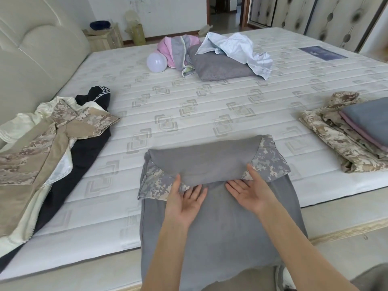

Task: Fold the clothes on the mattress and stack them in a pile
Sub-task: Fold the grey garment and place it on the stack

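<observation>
While both hands (216, 194), palms up, pinch the grey shirt's (210, 164) folded edge, keep it level, square over the hem.

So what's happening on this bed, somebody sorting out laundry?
Yes. A person is folding a grey shirt with camouflage sleeves at the near edge of the mattress. The top part is doubled over, and the left hand and right hand lie palm-up at the fold with their thumbs on top of it. A folded pile sits to the right. Unfolded clothes wait on the left, and more lie heaped at the far side.
</observation>
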